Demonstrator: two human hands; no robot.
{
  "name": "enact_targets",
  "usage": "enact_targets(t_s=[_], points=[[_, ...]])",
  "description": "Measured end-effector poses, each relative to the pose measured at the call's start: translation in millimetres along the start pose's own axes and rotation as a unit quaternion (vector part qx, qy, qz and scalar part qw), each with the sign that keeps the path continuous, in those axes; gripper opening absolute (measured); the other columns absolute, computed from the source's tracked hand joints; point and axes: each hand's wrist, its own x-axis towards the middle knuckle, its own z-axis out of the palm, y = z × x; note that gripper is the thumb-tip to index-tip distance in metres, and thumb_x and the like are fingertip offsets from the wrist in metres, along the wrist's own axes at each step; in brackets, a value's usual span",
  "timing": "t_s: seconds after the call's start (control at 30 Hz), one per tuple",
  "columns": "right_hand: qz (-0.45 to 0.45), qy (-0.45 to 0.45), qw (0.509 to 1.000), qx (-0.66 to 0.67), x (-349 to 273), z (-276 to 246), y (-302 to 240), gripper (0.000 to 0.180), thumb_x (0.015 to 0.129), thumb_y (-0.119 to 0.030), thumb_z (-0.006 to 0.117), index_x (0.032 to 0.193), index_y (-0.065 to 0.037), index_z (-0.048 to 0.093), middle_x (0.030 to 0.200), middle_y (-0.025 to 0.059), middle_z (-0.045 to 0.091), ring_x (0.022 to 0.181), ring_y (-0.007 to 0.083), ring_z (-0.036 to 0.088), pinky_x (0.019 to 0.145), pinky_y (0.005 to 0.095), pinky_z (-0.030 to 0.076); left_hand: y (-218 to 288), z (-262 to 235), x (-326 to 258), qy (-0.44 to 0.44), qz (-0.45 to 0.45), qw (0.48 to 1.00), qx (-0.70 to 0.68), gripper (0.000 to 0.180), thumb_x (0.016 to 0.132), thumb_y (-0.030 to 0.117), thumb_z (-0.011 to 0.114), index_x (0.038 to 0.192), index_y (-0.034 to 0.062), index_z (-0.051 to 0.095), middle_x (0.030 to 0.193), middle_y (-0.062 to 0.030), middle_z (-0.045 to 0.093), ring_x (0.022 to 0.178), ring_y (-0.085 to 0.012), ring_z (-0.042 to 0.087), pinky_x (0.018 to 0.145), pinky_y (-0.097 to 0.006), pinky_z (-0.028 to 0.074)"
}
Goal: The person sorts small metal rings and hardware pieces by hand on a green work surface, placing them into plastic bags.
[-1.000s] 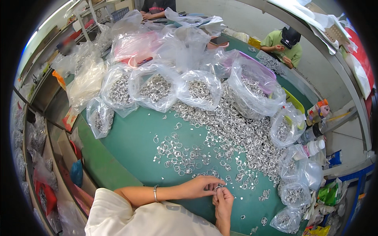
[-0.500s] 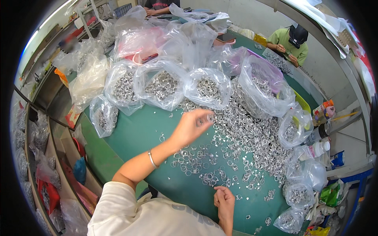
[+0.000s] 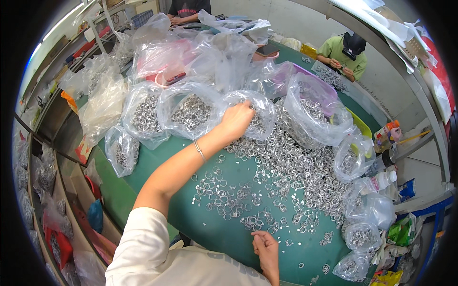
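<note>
My left hand (image 3: 238,120), with a metal bangle on its wrist, reaches over the mouth of a clear plastic bag (image 3: 267,101) of small silver rings. Its fingers curl downward at the bag; their tips and whatever they hold are hidden. Close to the table's near edge, my right hand (image 3: 266,250) is half closed, thumb and fingers together, with any small thing in it too hard to see. Loose rings (image 3: 229,198) lie scattered on the green tabletop (image 3: 164,167) between my hands. A large heap of silver rings (image 3: 310,167) spreads to the right.
More ring-filled bags stand around, such as a bag (image 3: 191,112) left of my hand and a large bag (image 3: 317,114) near a purple basin (image 3: 324,86). Bottles (image 3: 381,180) line the right edge. Across the table, a person in green (image 3: 341,55) handles small pieces.
My left hand has moved up and away from above the loose rings to the open bag. My right hand has shifted slightly left and stays by the near edge.
</note>
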Motion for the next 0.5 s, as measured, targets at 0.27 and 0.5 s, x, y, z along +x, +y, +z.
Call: enact_targets(t_s=[0.27, 0.5], points=[[0.012, 0.008, 1.000, 0.008, 1.2, 1.7, -2.0, 0.012, 0.091, -0.007, 0.053, 0.099, 0.001, 0.058, 0.061, -0.0040, 0.040, 0.051, 0.0026, 0.029, 0.044, 0.0197, 0.019, 5.0, -22.9, -29.2, 0.102, -0.068, 0.935, -0.332, 0.007, 0.076, 0.004, 0.064, 0.078, -0.0015, 0.060, 0.076, -0.0097, 0.065, 0.070, -0.0200, 0.064, 0.066, -0.031, 0.051], [0.013, -0.016, 1.000, 0.005, 4.7, 4.5, -2.4, 0.013, 0.091, -0.007, 0.053, 0.100, 0.001, 0.058, 0.062, -0.0037, 0.042, 0.051, 0.0023, 0.030, 0.044, 0.0187, 0.020, 0.6, -36.0, -53.4, 0.096, -0.081, 0.939, -0.319, 0.023, 0.076, 0.000, 0.060, 0.099, 0.0002, 0.061, 0.093, -0.0104, 0.064, 0.075, -0.0156, 0.062, 0.065, -0.028, 0.051]])
